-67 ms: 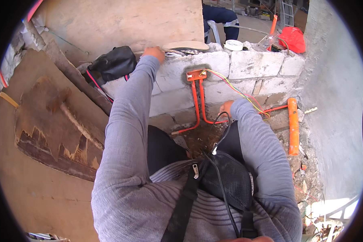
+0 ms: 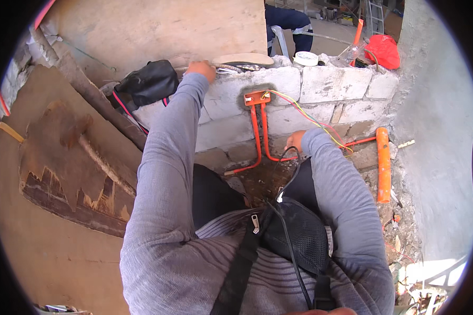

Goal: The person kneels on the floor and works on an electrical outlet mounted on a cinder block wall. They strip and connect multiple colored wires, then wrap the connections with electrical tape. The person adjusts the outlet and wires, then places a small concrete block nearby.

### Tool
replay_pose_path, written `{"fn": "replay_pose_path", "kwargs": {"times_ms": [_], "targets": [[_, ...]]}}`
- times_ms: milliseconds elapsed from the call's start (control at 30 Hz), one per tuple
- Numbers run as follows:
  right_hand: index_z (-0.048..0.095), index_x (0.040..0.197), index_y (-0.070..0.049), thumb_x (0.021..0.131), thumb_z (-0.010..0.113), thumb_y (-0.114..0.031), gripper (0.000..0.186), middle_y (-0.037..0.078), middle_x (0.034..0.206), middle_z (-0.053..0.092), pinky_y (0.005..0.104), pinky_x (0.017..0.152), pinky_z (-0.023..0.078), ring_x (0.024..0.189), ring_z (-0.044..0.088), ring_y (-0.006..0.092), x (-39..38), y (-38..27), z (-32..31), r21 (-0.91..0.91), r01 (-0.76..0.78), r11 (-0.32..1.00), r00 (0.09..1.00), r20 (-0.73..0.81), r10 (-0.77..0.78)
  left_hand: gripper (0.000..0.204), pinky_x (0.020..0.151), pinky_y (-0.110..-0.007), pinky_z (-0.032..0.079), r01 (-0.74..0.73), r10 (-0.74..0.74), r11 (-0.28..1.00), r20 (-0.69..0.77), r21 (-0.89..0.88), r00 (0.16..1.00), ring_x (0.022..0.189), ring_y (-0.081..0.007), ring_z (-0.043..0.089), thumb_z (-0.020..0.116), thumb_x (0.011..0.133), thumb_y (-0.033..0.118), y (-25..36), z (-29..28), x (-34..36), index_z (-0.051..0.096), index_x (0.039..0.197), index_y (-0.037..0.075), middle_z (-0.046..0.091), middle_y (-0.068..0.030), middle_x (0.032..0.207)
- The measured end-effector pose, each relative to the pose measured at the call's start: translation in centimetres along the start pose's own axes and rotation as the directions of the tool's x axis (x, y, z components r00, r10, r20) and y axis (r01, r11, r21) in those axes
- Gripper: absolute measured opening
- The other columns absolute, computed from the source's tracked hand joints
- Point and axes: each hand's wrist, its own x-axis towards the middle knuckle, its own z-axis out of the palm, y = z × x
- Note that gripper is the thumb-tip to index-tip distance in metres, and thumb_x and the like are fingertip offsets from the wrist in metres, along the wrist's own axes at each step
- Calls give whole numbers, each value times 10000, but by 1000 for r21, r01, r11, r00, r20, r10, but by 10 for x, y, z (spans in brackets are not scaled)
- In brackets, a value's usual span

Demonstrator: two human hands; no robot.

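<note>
My left hand (image 2: pixel 202 70) rests on the top of the low white block wall (image 2: pixel 220 110), between a black bag (image 2: pixel 148 83) and a round tan disc-shaped thing (image 2: pixel 244 60). Its fingers point away and are mostly hidden. Lower down, my right hand (image 2: pixel 296 140) is beside the orange conduit (image 2: pixel 265 134) near the foot of the wall. Those fingers are curled in, and what they hold, if anything, is hidden. An orange outlet box (image 2: pixel 257 98) is set into the wall above, with yellow, green and red wires (image 2: pixel 302 111) trailing from it toward my right forearm.
A roll of white tape (image 2: pixel 306 59) and a red plastic bag (image 2: pixel 383 51) sit on the wall top. A thick orange pipe (image 2: pixel 384 165) stands at the right corner. A worn brown board (image 2: pixel 71 157) leans at left. Beyond the wall is a person's dark-trousered leg (image 2: pixel 289 18).
</note>
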Motion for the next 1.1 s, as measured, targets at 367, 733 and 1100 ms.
{"fn": "replay_pose_path", "kwargs": {"times_ms": [367, 733, 1100], "targets": [[691, 1162, -69, 1027, 440, -533, 544, 229, 1146, 698, 506, 985, 485, 1124, 638, 427, 82, 4, -49, 280, -39, 959, 982, -169, 89, 303, 965, -481, 467, -324, 98, 926, -702, -196, 706, 1161, -410, 560, 681, 902, 301, 31, 25, -82, 685, 1057, 41, 655, -193, 1138], [621, 1174, -23, 1071, 437, -406, 438, 206, 956, 675, 473, 846, 503, 895, 657, 369, 97, -18, -73, 631, 79, 772, 844, -453, 285, 301, 703, -458, 559, -174, 172, 851, -49, -496, 984, 760, -376, 703, 662, 929, 386, 73, 117, -119, 756, 919, 100, 716, -167, 782], [588, 1283, -48, 1069, 426, -361, 412, 251, 1132, 663, 528, 900, 504, 1059, 630, 444, 111, -5, -66, 356, -29, 934, 841, -496, 215, 283, 687, -482, 545, -161, 82, 774, -154, -612, 985, 724, -397, 684, 664, 949, 353, 85, 131, -108, 734, 883, 87, 699, -165, 755]]}}
